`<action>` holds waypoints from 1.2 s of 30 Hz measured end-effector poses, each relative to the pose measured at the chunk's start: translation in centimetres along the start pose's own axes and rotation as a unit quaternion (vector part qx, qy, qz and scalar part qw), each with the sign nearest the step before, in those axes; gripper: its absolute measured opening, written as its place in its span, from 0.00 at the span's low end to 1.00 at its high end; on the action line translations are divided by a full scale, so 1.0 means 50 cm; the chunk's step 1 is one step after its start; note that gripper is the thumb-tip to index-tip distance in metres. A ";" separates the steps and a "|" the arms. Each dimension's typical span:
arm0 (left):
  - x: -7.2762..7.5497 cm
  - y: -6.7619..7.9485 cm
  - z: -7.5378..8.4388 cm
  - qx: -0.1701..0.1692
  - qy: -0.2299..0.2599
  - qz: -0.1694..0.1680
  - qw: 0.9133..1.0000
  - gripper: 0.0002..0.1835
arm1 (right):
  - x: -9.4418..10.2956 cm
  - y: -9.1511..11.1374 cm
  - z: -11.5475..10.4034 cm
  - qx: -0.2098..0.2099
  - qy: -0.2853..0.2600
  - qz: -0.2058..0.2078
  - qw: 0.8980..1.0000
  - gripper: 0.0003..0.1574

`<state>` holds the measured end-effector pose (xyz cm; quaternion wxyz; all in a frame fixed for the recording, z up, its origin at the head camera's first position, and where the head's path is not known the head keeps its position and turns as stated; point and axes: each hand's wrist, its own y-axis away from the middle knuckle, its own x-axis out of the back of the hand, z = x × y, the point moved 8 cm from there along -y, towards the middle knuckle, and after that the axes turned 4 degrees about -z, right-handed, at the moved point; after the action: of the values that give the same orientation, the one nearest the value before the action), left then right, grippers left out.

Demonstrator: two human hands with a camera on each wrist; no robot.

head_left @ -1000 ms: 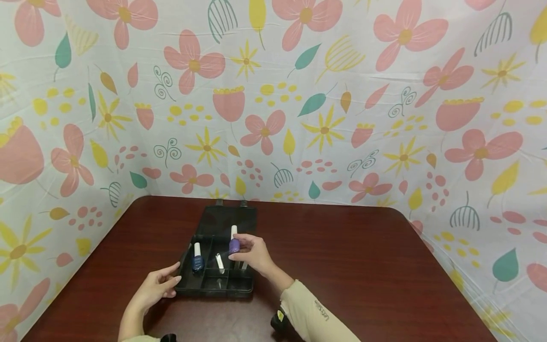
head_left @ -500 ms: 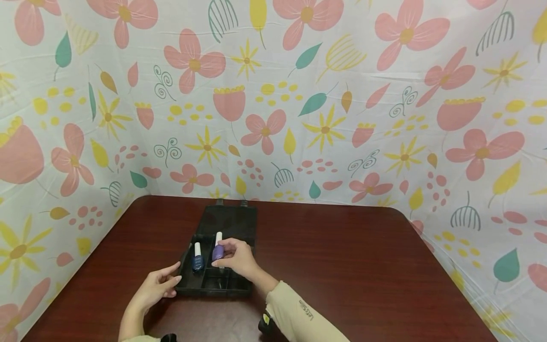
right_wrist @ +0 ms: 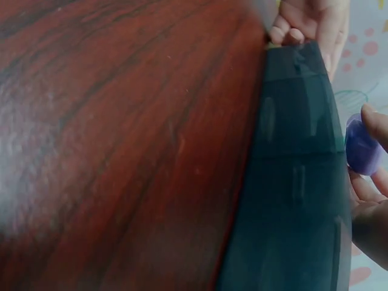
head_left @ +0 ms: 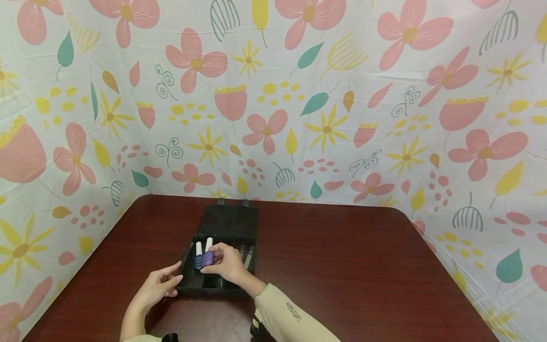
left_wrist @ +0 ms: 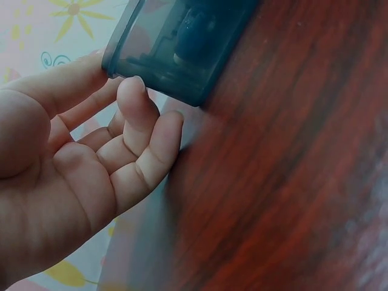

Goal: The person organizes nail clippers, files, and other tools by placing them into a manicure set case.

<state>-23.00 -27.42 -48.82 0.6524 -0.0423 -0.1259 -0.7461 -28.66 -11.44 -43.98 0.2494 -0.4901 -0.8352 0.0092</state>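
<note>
My right hand [head_left: 227, 262] pinches a purple nail polish bottle [head_left: 208, 259] with a white cap, holding it over the left part of an open dark plastic compartment box [head_left: 213, 290]. Close beside it, in the box, a dark blue nail polish bottle [head_left: 198, 261] with a white cap stands upright. In the right wrist view the purple bottle [right_wrist: 362, 148] shows between thumb and fingers, above the box's rim. The fingertips of my left hand [head_left: 155, 285] touch the box's left side near its front corner; in the left wrist view its lower fingers are loosely bent [left_wrist: 142, 142].
The box's lid [head_left: 228, 221] lies folded back behind it on the dark red wooden table [head_left: 333, 266]. Slim metallic tools [head_left: 249, 256] lie in the right-hand compartments. A floral curtain [head_left: 282, 156] borders the table at the back and sides.
My right hand has carried the purple bottle leftward and slightly down, up beside the blue bottle. It now covers the nail clipper seen earlier in the middle compartment. My left hand stays in place.
</note>
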 end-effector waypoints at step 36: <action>0.003 -0.002 -0.001 0.004 -0.002 -0.009 1.000 0.31 | -0.042 -0.001 -0.013 -0.002 0.186 -0.023 0.982 0.28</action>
<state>-23.12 -27.57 -48.83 0.6455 -0.0397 -0.1304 -0.7515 -27.60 -13.35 -44.25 0.3998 -0.4645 -0.7851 -0.0897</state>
